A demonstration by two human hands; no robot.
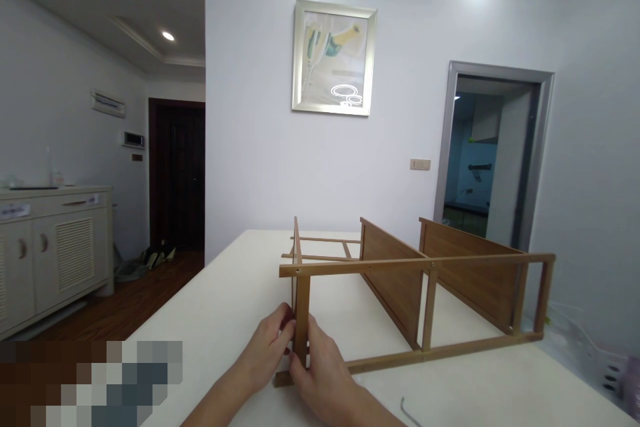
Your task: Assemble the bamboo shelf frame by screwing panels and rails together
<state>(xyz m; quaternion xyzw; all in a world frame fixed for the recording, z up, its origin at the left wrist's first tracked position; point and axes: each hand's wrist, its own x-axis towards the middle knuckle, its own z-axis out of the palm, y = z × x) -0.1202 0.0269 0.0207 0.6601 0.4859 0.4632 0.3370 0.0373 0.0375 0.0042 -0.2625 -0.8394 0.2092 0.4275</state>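
Note:
A wooden shelf rack (350, 268) lies on its side on the white table, its boards standing on edge. My left hand (267, 347) is at the rack's near left end, on the outer side of the end crosspiece (303, 307). Its fingers are pinched together, and what they hold is hidden. My right hand (325, 367) is closed around the lower part of the same crosspiece from the inner side, with the thumb in front. A thin bent metal rod (407, 410), shaped like a hex key, lies on the table right of my right hand.
The white table (200, 333) extends under and around the rack. A white louvred cabinet (55, 260) stands at the left. A white plastic basket (585, 347) is beyond the table's right edge. A framed picture (334, 57) hangs on the wall, left of a doorway (493, 160).

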